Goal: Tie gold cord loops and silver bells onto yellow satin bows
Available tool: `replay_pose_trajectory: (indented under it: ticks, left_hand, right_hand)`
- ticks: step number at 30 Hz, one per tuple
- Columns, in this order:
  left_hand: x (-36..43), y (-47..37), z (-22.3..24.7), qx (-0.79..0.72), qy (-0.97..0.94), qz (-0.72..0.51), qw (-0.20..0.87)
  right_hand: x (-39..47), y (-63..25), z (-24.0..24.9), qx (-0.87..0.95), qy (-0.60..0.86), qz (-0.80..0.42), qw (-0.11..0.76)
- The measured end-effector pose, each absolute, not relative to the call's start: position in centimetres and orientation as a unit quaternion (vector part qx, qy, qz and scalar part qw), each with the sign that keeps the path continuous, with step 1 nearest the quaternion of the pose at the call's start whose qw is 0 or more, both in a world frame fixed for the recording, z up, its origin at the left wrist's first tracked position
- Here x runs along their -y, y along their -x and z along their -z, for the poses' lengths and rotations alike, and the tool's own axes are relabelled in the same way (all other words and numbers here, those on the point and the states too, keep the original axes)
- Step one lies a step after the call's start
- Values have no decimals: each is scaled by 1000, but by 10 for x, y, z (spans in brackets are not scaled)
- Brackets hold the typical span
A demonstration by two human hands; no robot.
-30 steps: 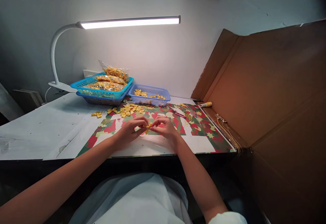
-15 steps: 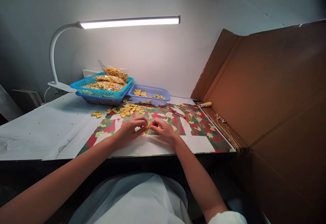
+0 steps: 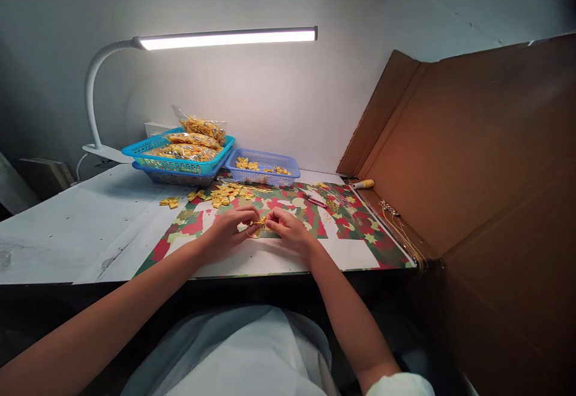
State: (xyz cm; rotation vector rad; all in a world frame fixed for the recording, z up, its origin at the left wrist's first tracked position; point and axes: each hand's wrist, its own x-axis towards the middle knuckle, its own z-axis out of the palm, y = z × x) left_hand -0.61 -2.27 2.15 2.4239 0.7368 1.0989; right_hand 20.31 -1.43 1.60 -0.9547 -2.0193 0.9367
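Observation:
Above the near part of the patterned mat (image 3: 387, 250), my left hand (image 3: 231, 228) and my right hand (image 3: 288, 227) meet with fingertips almost touching. Both pinch a small yellow bow (image 3: 262, 222) between them. A thin yellow cord (image 3: 255, 236) hangs from it in a loop below my left fingers. Fine detail at the fingertips is too small to make out. Just beyond my hands lies a pile of yellow bows (image 3: 229, 192), and a separate bow (image 3: 170, 202) sits to its left.
A turquoise basket (image 3: 180, 161) of bagged yellow pieces stands on a blue one at the back left. Beside it is a lilac basket (image 3: 265, 176) with bows. Pink-handled snips (image 3: 315, 201), a thread cone (image 3: 363, 184) and cords (image 3: 405, 240) lie right, by upright cardboard (image 3: 486, 144).
The cord loop below my left fingers has shifted slightly up and is a little differently shaped. Both hands keep their pinch in nearly the same place.

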Motion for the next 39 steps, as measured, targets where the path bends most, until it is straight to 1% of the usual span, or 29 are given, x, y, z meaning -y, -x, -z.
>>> replay_pose_trajectory:
  ticks: [17,24,32,36,39]
  left_hand:
    - [16,5,-17,-289,-835,-411,223]
    - [13,6,-17,-287,-820,-420,261]
    - [16,3,-17,-291,-815,-418,277]
    - [14,2,-16,-296,-806,-413,303]
    - [11,2,-13,-302,-791,-410,340]
  right_hand:
    - [13,-195,-11,783,365,-354,358]
    - [17,-199,-18,787,369,-297,396]
    - [23,-190,-18,791,399,-221,408]
    - [21,-188,-17,781,403,-235,415]
    - [17,-189,-15,766,397,-276,424]
